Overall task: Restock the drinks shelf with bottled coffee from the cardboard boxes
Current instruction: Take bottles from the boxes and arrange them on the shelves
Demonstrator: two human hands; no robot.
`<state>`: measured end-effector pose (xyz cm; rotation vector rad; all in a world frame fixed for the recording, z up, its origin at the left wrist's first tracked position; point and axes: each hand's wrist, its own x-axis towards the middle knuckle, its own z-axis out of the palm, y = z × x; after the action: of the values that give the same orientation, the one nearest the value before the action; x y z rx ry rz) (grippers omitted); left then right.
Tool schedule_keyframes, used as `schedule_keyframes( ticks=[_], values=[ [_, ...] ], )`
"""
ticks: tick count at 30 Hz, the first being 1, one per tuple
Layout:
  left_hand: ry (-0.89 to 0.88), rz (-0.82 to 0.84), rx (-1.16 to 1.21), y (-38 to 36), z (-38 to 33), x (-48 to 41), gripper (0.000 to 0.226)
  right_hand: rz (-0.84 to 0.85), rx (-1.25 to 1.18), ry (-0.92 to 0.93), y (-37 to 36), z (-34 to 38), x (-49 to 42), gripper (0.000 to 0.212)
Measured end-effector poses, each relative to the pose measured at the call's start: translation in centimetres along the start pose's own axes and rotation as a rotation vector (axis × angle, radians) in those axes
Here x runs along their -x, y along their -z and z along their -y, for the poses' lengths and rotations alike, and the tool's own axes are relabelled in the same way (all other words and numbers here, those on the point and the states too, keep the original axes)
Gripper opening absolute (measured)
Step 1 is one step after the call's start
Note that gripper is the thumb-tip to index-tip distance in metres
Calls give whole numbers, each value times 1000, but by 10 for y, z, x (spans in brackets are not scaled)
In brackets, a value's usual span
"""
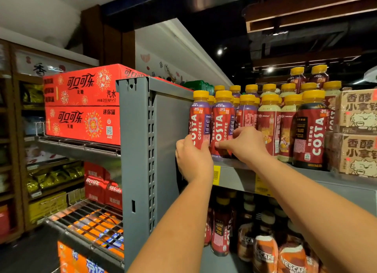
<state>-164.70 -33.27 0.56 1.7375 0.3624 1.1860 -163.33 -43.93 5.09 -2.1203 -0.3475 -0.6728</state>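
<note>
Yellow-capped Costa coffee bottles stand in rows on the grey top shelf (234, 176). My left hand (192, 160) grips the lower part of the leftmost front bottle (200, 117), at the shelf's left end by the grey upright. My right hand (242, 145) curls round the base of the second front bottle (222, 119), thumb across its label. Both bottles stand upright on the shelf edge. More bottles, with cream and dark labels (311, 129), fill the row to the right.
Cardboard boxes (357, 134) with printed characters are stacked at the shelf's right end. A grey perforated upright (140, 150) bounds the left side. Red cola cartons (81, 105) sit on the neighbouring rack. Nescafe bottles (265, 252) stand on the shelf below.
</note>
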Motion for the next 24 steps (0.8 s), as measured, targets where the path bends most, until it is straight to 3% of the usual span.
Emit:
schedule_keyframes(
  ticks=[2, 4, 7, 10, 13, 19, 24],
  values=[
    [96, 20, 16, 12, -3, 8, 43, 1, 50, 14, -2, 2, 1, 36],
    [78, 55, -38, 29, -4, 16, 43, 8, 52, 2, 2, 4, 4, 36],
    [-109, 125, -269, 57, -7, 20, 33, -2, 208, 56, 18, 8, 18, 36],
    [-247, 227, -526, 83, -19, 24, 24, -12, 534, 297, 36, 15, 39, 28],
    [-375, 380, -778, 98, -30, 43, 23, 84, 766, 454, 49, 23, 63, 27],
    [-413, 563, -869, 117, -42, 91, 20, 253, 916, 383, 72, 24, 124, 24],
    [-504, 700, -836, 146, -48, 144, 19, 367, 986, 176, 98, 16, 194, 23]
  ],
)
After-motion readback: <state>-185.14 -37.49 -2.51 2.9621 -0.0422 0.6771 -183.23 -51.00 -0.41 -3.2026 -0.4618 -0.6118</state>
